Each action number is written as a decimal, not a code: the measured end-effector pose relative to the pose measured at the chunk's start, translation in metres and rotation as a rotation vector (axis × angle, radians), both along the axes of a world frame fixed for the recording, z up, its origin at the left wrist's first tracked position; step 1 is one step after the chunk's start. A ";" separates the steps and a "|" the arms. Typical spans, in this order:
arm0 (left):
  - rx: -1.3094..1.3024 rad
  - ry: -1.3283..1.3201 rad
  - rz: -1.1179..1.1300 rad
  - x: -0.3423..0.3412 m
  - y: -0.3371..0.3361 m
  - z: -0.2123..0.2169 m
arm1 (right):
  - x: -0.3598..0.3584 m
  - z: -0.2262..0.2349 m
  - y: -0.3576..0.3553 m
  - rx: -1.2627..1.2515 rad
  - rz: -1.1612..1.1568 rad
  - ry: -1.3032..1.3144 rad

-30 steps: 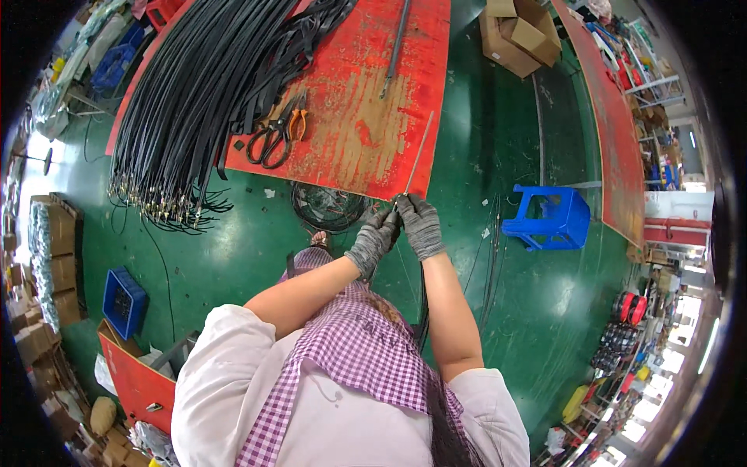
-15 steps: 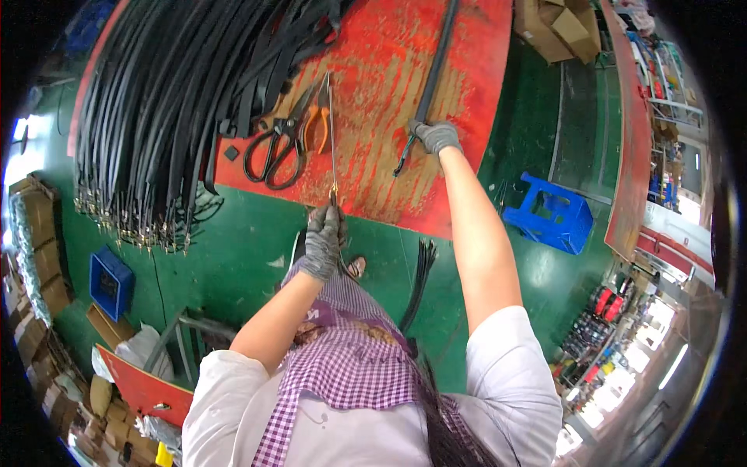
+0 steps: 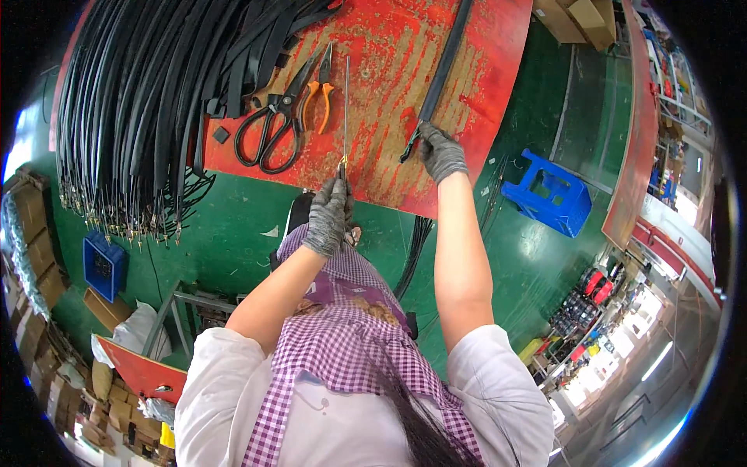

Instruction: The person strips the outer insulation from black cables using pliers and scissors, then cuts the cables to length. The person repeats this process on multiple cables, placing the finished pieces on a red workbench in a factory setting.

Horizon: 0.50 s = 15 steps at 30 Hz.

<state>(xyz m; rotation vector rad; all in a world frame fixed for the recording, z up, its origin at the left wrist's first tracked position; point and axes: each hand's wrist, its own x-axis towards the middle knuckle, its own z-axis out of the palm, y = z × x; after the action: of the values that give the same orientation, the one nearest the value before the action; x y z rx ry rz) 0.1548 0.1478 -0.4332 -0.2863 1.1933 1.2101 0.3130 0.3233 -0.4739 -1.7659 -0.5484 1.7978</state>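
Note:
My gloved left hand (image 3: 327, 218), at the near edge of the red worn table (image 3: 381, 86), is closed on a thin metal rod (image 3: 347, 101). The rod points away from me over the tabletop, with a small brass-coloured piece (image 3: 343, 161) by my fingers. On the right, my gloved right hand (image 3: 443, 154) grips the near end of a long black sleeve (image 3: 447, 66). Dark and green wires (image 3: 408, 146) stick out of that end. Left of the rod lie black-handled scissors (image 3: 272, 134) and orange-handled pliers (image 3: 317, 105).
A thick bundle of black sleeves (image 3: 132, 101) covers the table's left side, its metal-tipped ends hanging over the edge. A blue plastic stool (image 3: 549, 194) stands on the green floor at right. A blue crate (image 3: 103, 266) sits at left. Dark cables (image 3: 414, 253) hang below the table edge.
The whole view has shifted a little. Against the table, the rod in my left hand has moved right, away from the scissors. My right hand has shifted slightly right and still grips the sleeve end.

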 end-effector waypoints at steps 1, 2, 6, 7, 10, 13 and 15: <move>-0.004 0.010 0.009 0.002 0.000 0.000 | 0.000 0.001 -0.003 0.161 0.167 -0.109; -0.007 0.020 0.018 0.005 0.000 0.000 | 0.001 0.002 -0.006 0.321 0.333 -0.219; 0.178 -0.002 -0.068 0.002 -0.007 -0.008 | 0.005 0.020 -0.029 0.957 0.984 -0.671; 0.158 0.011 -0.073 0.001 -0.006 -0.006 | 0.002 0.030 -0.038 1.171 0.989 -0.721; 0.114 0.045 -0.085 -0.004 -0.003 -0.005 | -0.004 0.072 -0.101 1.498 1.126 -0.885; 0.141 0.004 -0.103 -0.001 0.004 -0.001 | 0.010 0.090 -0.188 1.508 1.476 -1.255; 0.091 -0.039 -0.197 0.007 0.007 0.002 | 0.013 0.113 -0.199 1.315 1.567 -0.774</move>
<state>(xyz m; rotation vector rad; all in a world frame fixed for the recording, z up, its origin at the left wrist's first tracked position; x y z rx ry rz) 0.1619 0.1545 -0.4307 -0.1200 1.1023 1.0786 0.3256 0.1243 -0.3612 -0.7416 -3.0304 0.5327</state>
